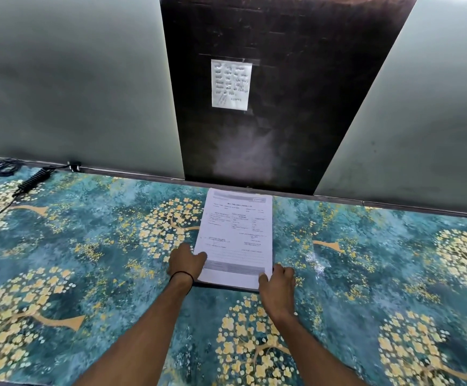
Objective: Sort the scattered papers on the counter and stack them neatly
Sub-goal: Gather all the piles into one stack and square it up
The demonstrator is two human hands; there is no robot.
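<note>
A stack of white printed papers [236,235] lies in one pile on the teal flowered counter [87,246], its far edge close to the back wall. My left hand [186,263] grips the stack's near-left corner, thumb on the top sheet. At the near-right corner my right hand [277,285] holds the edge, thumb on top and fingers along the side. The sheets' edges look closely lined up.
A handwritten note [231,84] is taped to the dark panel behind the counter. Black cables and a coiled cord [30,181] lie at the counter's far left. Frosted panels [73,87] close off the back.
</note>
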